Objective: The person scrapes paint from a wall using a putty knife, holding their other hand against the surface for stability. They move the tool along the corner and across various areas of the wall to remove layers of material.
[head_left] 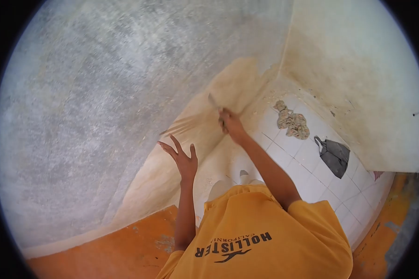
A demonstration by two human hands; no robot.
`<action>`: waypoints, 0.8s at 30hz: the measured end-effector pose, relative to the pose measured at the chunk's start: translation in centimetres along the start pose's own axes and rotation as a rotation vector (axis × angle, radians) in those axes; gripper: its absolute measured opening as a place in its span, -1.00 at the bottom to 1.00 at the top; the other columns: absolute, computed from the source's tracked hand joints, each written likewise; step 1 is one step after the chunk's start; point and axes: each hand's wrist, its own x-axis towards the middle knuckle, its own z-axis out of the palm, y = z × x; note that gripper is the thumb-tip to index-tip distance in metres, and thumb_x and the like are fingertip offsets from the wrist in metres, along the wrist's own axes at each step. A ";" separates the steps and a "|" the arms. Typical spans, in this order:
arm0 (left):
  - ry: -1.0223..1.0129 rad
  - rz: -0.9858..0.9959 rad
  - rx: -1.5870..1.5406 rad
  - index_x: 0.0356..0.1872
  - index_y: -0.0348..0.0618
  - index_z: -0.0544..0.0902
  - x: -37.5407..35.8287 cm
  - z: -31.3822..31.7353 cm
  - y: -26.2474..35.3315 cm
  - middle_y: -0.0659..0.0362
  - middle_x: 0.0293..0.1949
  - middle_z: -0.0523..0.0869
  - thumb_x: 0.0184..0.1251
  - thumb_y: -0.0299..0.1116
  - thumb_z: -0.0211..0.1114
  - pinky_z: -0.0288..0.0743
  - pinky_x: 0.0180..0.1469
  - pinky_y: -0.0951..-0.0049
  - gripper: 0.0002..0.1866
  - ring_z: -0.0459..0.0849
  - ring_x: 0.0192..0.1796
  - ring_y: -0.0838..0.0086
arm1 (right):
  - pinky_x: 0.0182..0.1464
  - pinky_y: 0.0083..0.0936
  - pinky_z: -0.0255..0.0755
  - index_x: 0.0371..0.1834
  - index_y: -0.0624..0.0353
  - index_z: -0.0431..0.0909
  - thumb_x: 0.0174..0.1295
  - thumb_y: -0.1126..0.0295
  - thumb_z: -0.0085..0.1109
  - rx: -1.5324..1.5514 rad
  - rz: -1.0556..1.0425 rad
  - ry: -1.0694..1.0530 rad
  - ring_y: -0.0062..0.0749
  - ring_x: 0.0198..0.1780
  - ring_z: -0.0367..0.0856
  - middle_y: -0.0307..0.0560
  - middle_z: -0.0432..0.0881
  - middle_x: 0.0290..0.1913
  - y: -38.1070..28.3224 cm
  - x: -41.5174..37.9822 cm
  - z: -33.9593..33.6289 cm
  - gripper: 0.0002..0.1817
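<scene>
My right hand [230, 124] is closed round the handle of a scraper [213, 101], whose thin metal blade points up and left over a bare tan patch [235, 79] of the wall. Part of the handle is hidden by my fingers. Lower and to the left, my left hand [185, 162] has its fingers spread and holds nothing. Its fingertips are close over the border between the tan patch and the mottled grey wall surface [97, 93]. Brown streaks [184, 125] cross the patch between the two hands.
A crumpled patterned cloth [292, 122] and a dark grey bag [335, 157] lie on the white tiled floor [307, 167] to the right. A second wall [354, 60] meets the grey one at a corner. Orange paintwork [125, 246] shows at lower left.
</scene>
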 end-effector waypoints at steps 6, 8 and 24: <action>-0.252 0.036 -0.233 0.71 -0.03 -0.12 -3.5 5.0 4.0 -0.30 0.62 -0.60 0.49 -0.25 0.31 0.10 0.57 -0.17 -0.05 -0.35 0.66 -0.34 | -0.54 -0.67 0.15 0.35 0.16 0.47 0.57 0.18 0.08 -0.024 0.164 0.086 -0.72 -0.57 0.27 -0.29 0.51 -0.39 4.1 -9.2 -8.9 -0.58; -0.333 0.080 -0.279 0.71 -0.02 -0.12 -4.2 6.5 5.9 -0.29 0.62 -0.62 0.51 -0.23 0.30 0.25 0.52 -0.12 -0.06 -0.30 0.66 -0.35 | -0.53 -0.66 0.16 0.35 0.16 0.47 0.57 0.18 0.07 -0.006 0.125 0.163 -0.71 -0.57 0.27 -0.28 0.52 -0.36 3.9 -11.2 -11.7 -0.58; -0.547 0.277 -0.435 0.69 -0.04 -0.06 6.5 19.3 18.1 -0.32 0.60 -0.63 0.50 -0.27 0.30 0.42 0.45 -0.06 -0.10 0.02 0.57 -0.49 | -0.57 -0.71 0.21 0.34 0.16 0.44 0.56 0.28 0.03 0.185 0.054 0.596 -0.70 -0.56 0.34 -0.22 0.56 -0.31 -3.2 -11.5 -26.8 -0.62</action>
